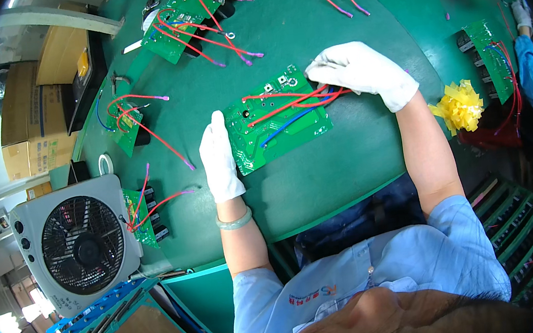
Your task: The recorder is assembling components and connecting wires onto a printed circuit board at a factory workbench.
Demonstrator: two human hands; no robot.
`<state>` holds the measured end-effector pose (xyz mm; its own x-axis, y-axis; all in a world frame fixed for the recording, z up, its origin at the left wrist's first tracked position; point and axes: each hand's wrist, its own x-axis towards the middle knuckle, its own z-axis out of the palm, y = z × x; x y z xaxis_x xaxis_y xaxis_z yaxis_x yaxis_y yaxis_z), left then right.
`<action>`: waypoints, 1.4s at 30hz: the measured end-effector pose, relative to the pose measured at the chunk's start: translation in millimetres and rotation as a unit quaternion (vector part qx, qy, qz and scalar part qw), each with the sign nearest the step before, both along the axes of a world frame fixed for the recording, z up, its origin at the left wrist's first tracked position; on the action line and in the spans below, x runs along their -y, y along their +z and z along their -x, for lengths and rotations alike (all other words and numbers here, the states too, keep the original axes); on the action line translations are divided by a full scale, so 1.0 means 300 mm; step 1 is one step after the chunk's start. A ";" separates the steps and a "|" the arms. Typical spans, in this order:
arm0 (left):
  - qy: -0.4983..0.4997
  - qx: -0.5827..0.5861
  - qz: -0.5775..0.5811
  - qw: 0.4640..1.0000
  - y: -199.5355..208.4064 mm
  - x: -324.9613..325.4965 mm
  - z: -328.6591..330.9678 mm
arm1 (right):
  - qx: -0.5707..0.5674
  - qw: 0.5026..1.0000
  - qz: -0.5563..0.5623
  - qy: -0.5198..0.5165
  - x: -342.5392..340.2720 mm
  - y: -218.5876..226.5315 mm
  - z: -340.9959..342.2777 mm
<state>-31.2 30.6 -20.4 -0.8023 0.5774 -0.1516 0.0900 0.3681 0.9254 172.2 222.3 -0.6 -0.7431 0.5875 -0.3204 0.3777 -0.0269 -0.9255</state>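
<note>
A green circuit board (292, 134) lies tilted on the green work surface in front of me, with red wires (280, 109) and a blue wire (288, 126) rising from it. My left hand (219, 162), in a white glove, holds the board along its left edge, fingers stretched up beside it. At the board's upper right corner my right hand (361, 71), also gloved in white, is closed around the bundle of wires. Purple tips stick out past the right hand's far side. The glove hides where the wires are gripped.
More wired boards stand at the back left (176, 35), the left (127, 126) and the near left (143, 217). A box fan (84, 243) is left of the table. On the right are a yellow ruffled bundle (460, 108), another board (490, 62) and a co-worker's gloved hand (520, 14).
</note>
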 end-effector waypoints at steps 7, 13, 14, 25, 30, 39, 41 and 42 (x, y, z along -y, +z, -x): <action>-0.009 -0.049 0.049 0.998 -0.019 -0.048 0.025 | -0.036 0.980 -0.160 0.117 -0.015 0.012 -0.061; -0.005 0.035 0.033 0.999 -0.057 -0.021 0.091 | 0.012 0.945 -0.243 0.217 0.078 0.044 -0.064; -0.013 0.029 -0.055 0.998 -0.072 0.005 0.087 | 0.013 0.931 -0.301 0.209 0.109 0.048 -0.054; -0.088 0.054 -0.092 0.990 -0.113 0.001 0.146 | -0.050 0.867 -0.476 0.138 0.300 0.056 -0.077; -0.181 0.132 -0.080 0.971 -0.090 -0.022 0.134 | -0.065 0.873 -0.482 0.022 0.342 0.118 -0.199; -0.194 0.078 -0.097 0.973 -0.088 -0.014 0.104 | -0.040 0.886 -0.369 -0.278 0.433 0.320 -0.684; -0.198 0.064 -0.102 0.973 -0.092 -0.016 0.095 | -0.036 0.869 -0.338 -0.360 0.434 0.351 -0.770; -0.194 0.059 -0.086 0.975 -0.130 -0.022 0.127 | -0.039 0.846 -0.378 -0.375 0.412 0.339 -0.818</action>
<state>-69.3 37.2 -59.5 -0.5018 0.8588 -0.1032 0.0806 0.1652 0.9830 417.7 98.8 101.2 -0.0732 0.9183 0.3891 0.4542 0.3780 -0.8067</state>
